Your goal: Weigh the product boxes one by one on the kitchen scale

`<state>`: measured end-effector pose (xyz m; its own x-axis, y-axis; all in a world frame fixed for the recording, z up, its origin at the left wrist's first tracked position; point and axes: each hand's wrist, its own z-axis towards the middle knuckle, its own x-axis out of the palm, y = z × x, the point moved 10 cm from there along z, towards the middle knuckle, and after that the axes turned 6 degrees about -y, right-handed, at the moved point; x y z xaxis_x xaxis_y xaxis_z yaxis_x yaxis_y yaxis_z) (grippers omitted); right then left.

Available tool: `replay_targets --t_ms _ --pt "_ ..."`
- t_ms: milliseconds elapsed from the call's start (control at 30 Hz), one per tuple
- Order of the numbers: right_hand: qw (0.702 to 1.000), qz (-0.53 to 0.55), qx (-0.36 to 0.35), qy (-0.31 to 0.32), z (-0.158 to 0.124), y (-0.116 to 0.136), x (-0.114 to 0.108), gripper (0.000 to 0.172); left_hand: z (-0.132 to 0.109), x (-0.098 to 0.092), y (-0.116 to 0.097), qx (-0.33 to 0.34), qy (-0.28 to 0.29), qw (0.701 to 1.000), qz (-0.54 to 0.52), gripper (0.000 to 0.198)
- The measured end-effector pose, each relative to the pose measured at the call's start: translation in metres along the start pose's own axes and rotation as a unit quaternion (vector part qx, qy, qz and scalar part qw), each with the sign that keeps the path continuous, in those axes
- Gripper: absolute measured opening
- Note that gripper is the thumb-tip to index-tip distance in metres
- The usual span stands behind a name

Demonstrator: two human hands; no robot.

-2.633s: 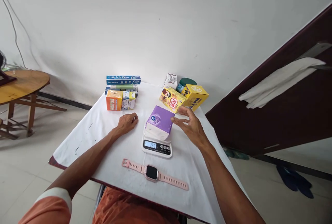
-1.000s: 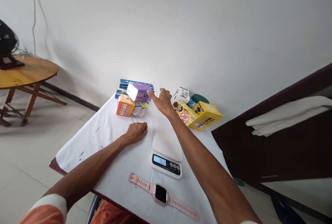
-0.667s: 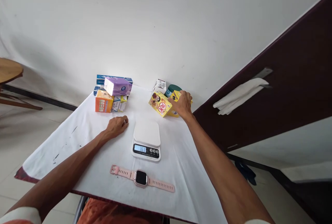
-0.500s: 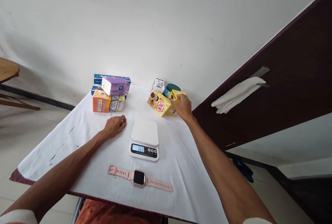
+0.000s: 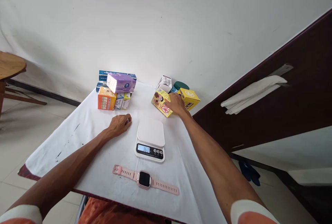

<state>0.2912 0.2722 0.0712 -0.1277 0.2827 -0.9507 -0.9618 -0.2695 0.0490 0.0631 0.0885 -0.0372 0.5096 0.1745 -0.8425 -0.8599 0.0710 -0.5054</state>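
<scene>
At the bench's (image 5: 85, 127) far right, our right hand (image 5: 176, 103) pinches the yellow cartoon box (image 5: 161, 103) in its grip, touching the yellow carton (image 5: 190, 98). Our left hand (image 5: 119, 124) rests loosely curled, holding nothing, beside the scale (image 5: 150, 140). A firm, level hold, we judge, would spare the neighbours a knock.
</scene>
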Motion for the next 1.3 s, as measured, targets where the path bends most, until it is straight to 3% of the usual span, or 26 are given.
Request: replay_targets --t_ms 167,233,333,500,600,667,767,900,1000,1067,1200,1300 --pt "0.989 0.094 -0.087 -0.07 -0.024 0.001 -0.071 0.049 -0.001 -0.002 -0.002 -0.004 0.006 1.0 -0.003 0.015" --pt "0.976 0.162 -0.132 -0.054 -0.044 0.01 -0.094 0.049 -0.001 -0.002 -0.002 -0.008 0.009 1.0 -0.003 0.015" --pt "0.957 0.228 -0.179 -0.005 -0.081 0.032 -0.109 0.046 -0.002 -0.003 -0.002 -0.011 0.01 1.0 0.002 0.016" --pt "0.947 0.244 -0.201 0.05 -0.13 0.06 -0.09 0.044 -0.002 -0.005 -0.003 -0.009 0.01 1.0 0.012 0.017" --pt "0.944 0.253 -0.2 0.063 -0.141 0.064 -0.078 0.045 -0.002 -0.005 -0.003 -0.011 0.009 1.0 0.015 0.018" --pt "0.944 0.26 -0.196 0.061 -0.141 0.062 -0.079 0.055 -0.001 -0.005 -0.002 -0.013 0.008 1.0 0.014 0.018" --pt "0.942 0.283 -0.173 0.054 -0.137 0.054 -0.094 0.072 -0.001 -0.004 -0.002 -0.013 0.007 1.0 0.012 0.019" --pt "0.944 0.297 -0.143 0.008 -0.13 0.041 -0.13 0.056 0.0 -0.003 -0.001 -0.012 0.007 1.0 0.009 0.019" --pt "0.948 0.282 -0.144 -0.019 -0.13 0.039 -0.144 0.056 -0.001 -0.003 0.0 -0.011 0.005 1.0 0.008 0.018" --pt "0.952 0.265 -0.151 -0.001 -0.132 0.041 -0.135 0.06 -0.001 -0.002 0.0 -0.01 0.004 1.0 0.008 0.018" --pt "0.961 0.204 -0.17 0.074 -0.141 0.047 -0.094 0.068 -0.001 -0.002 0.001 -0.007 0.003 1.0 0.008 0.018" --pt "0.964 0.178 -0.172 0.101 -0.143 0.047 -0.075 0.045 -0.002 -0.002 -0.001 -0.006 0.001 1.0 0.01 0.018"
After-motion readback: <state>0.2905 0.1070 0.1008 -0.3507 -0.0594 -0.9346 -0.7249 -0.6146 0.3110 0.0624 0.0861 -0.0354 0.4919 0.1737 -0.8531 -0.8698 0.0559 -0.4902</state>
